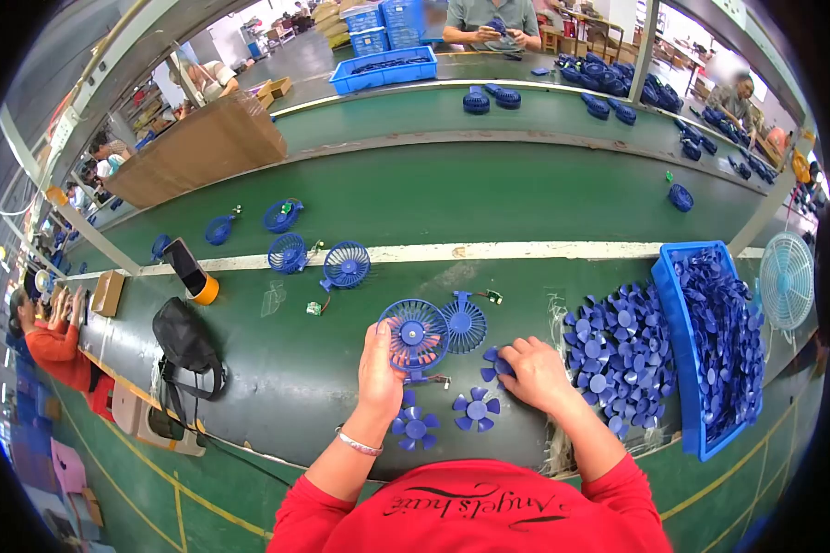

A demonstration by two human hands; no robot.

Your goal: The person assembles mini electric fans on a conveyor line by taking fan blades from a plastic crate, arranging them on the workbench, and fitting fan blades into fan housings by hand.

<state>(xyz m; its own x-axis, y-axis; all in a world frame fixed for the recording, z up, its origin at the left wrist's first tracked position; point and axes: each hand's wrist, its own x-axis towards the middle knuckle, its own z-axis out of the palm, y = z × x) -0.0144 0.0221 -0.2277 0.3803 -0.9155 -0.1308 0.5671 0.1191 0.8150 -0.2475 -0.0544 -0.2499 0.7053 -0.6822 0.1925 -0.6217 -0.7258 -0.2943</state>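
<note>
My left hand (379,370) is closed on the edge of a round blue fan housing (414,335), its open cage facing up and a short wire with a small part hanging below. Beside it lies another blue fan housing (464,326) with a small green circuit board (495,297) on its wire. My right hand (533,370) grips a blue fan blade (492,365) on the bench, with fingers covering part of it. Two more fan blades, one (477,409) in front of me and one (415,427) below my left hand, rest on the dark bench top.
A heap of fan blades (621,355) lies right, beside a full blue crate (694,405). More fan housings (347,264) lie across the white strip. Left are a black bag (184,334) and a phone (185,266) on an orange-yellow holder. Another person (489,28) works opposite.
</note>
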